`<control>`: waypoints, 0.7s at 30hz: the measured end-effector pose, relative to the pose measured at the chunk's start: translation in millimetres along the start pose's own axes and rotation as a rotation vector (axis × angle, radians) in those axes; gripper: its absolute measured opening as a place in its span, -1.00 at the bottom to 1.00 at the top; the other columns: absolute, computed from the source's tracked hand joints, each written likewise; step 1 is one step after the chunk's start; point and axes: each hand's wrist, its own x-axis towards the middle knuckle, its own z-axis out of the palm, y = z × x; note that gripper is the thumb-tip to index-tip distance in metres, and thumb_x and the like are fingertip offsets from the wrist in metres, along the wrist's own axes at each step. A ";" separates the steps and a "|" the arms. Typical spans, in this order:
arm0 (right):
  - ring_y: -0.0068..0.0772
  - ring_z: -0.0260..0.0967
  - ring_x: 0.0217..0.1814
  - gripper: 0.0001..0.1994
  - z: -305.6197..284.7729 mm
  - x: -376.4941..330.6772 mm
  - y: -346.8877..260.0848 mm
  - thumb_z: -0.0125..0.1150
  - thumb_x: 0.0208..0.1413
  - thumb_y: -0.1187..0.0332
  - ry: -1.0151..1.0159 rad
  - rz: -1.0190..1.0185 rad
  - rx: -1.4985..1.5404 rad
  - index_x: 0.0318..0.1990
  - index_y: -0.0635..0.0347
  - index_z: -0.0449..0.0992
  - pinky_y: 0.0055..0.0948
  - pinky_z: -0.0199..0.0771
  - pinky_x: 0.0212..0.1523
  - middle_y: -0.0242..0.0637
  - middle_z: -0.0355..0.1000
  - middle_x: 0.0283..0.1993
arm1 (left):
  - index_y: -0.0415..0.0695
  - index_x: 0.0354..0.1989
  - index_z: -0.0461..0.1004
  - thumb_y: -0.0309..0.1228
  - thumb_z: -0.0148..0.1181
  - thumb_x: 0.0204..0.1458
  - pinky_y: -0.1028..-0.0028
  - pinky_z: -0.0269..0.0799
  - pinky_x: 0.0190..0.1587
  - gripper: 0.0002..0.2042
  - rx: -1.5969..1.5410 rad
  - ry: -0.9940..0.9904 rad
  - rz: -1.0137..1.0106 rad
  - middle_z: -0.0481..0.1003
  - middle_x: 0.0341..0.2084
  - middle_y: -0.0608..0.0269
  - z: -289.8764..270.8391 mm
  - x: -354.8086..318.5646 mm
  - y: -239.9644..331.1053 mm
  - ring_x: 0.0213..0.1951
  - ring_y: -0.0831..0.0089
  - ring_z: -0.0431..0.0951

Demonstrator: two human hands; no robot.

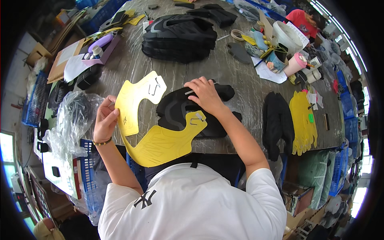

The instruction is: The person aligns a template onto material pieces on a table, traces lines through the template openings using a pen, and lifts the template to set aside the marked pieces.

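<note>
Right hand [207, 95]: fingers pressed flat on the black shoe-upper piece [188, 112], pinning it to the grey table [240, 80].
Left hand [106, 119]: thumb and fingers pinching the left edge of the yellow template [154, 140], which curls around and partly over the black piece.
Slip risk: with only an edge pinched, the stiff template could skew off the black piece.
Overhang: its lower lobe juts past the table edge and may sag.
Nearby: plastic bag [74, 116] beside the left hand could snag; stack of black uppers [180, 36] lies well apart.

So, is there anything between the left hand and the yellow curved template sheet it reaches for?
Nothing visible does: the left hand already touches the outer edge of the yellow curved template sheet. The right hand presses the black shoe-upper piece.
</note>
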 end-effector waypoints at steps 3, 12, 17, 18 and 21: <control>-0.32 0.23 0.08 -0.54 -1.2 -0.1 -1.5 0.33 -0.04 0.34 0.001 -0.017 0.018 0.09 -0.07 0.46 -0.26 0.19 0.01 -0.43 0.36 -0.05 | -0.21 -0.05 0.28 -0.52 0.15 0.13 0.61 0.48 -0.18 -0.74 -0.009 0.009 -0.010 0.56 -0.21 0.17 -2.6 -2.0 -3.0 -0.22 0.54 0.58; -0.26 0.21 0.13 -0.60 -4.0 33.9 13.5 0.36 -0.06 0.41 -0.360 -0.025 0.144 0.00 -0.07 0.50 -0.19 0.16 0.13 -0.38 0.35 -0.02 | -0.22 -0.07 0.28 -0.51 0.15 0.14 0.62 0.48 -0.18 -0.76 -0.005 0.036 -0.010 0.55 -0.22 0.19 -10.5 -12.7 -5.1 -0.22 0.55 0.58; -0.22 0.15 0.17 -0.66 -3.4 51.5 20.9 0.38 -0.12 0.42 -0.480 -0.026 0.180 -0.14 0.03 0.42 -0.16 0.12 0.12 -0.34 0.30 -0.03 | -0.22 -0.07 0.28 -0.51 0.15 0.14 0.63 0.47 -0.19 -0.76 -0.013 0.059 -0.032 0.55 -0.23 0.21 -12.2 -18.1 -6.4 -0.22 0.57 0.57; -0.21 0.15 0.17 -0.70 -5.3 53.3 20.2 0.37 -0.12 0.42 -0.470 -0.031 0.170 -0.21 0.05 0.41 -0.18 0.13 0.09 -0.35 0.29 -0.04 | -0.22 -0.07 0.29 -0.51 0.14 0.14 0.63 0.47 -0.20 -0.77 -0.009 0.066 -0.035 0.55 -0.24 0.22 -12.4 -17.6 -6.4 -0.23 0.58 0.57; -0.27 0.21 0.09 -0.73 -18.0 38.0 17.8 0.37 -0.12 0.43 -0.371 -0.073 0.077 -0.30 0.06 0.36 -0.23 0.14 0.02 -0.40 0.31 -0.15 | -0.22 -0.07 0.29 -0.51 0.16 0.13 0.61 0.46 -0.16 -0.75 -0.049 0.030 -0.039 0.54 -0.22 0.23 -14.9 -9.6 -14.4 -0.21 0.57 0.56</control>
